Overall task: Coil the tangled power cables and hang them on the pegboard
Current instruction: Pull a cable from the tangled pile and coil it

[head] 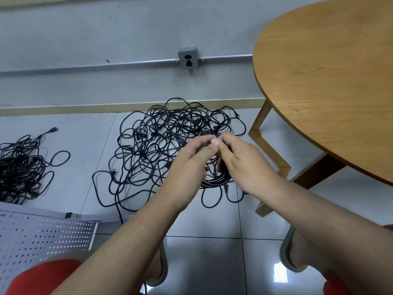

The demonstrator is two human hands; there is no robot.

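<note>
Above the tiled floor (204, 258), before the knees: left hand (191, 160) and right hand (246, 165) both grip one coiled black power cable (214, 182). Fingers are curled round its loops and the hands touch at the top. A tangled cable pile (161, 137) lies on the floor just beyond. A second pile (21, 169) lies far left, with the pegboard (42, 237) near it, lower left. A round wooden table (329, 81) stands at right.

Grey wall, pale tiled floor, one round table.
A metal conduit (138, 64) runs along the grey wall (106, 28) through an outlet box (188, 58); a wooden baseboard (63, 108) meets the glossy tiled floor (202, 252), and a round wooden table (329, 81) stands at right.
</note>
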